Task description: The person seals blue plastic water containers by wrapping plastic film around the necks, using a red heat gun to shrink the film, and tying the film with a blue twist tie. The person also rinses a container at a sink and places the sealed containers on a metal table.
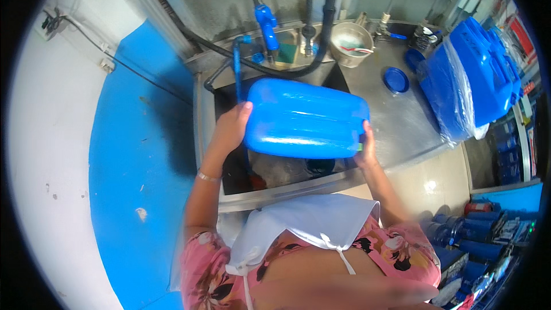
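Note:
A blue plastic jerrycan lies on its side in the air over a steel sink basin. My left hand grips its left end, thumb on the upper edge. At its other end, my right hand holds the narrower side, where a bit of green shows beside the palm. The fingers under the jerrycan are hidden. Behind it, a blue nozzle stands by a green and yellow scouring sponge.
Black hoses hang behind the sink. A bucket with a red and white utensil, a blue lid and plastic-wrapped blue jerrycans stand on the steel counter to the right. A blue and white wall borders the left.

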Action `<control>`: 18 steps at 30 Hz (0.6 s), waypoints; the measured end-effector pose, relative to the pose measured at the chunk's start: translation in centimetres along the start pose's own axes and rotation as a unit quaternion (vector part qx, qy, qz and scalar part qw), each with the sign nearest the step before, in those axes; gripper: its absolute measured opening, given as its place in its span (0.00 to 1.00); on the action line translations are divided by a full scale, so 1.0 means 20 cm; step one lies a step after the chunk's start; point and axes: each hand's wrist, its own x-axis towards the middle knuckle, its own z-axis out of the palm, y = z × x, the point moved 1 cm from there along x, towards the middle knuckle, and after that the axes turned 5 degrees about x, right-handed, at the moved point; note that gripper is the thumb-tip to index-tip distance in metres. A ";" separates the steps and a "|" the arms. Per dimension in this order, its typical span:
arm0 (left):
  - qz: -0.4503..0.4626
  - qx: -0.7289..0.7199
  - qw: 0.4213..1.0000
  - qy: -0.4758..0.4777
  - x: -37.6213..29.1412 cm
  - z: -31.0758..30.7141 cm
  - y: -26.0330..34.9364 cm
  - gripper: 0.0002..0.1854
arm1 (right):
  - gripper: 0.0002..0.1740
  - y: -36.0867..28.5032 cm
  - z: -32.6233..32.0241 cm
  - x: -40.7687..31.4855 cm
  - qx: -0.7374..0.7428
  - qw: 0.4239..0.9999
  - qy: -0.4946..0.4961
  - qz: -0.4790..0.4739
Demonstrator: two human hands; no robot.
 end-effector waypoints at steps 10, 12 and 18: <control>-0.047 -0.391 0.910 0.131 0.31 0.42 -0.32 0.15 | 0.41 -0.38 -0.95 -0.39 0.300 0.946 -0.123 -0.021; -0.138 -0.593 0.786 -0.107 0.31 0.84 -0.49 0.20 | 0.40 -0.36 -1.09 -0.41 0.391 0.910 -0.136 0.023; -0.082 -0.693 0.567 -0.438 0.21 1.60 -0.43 0.35 | 0.45 -0.50 -0.97 -0.51 0.312 0.934 -0.173 0.007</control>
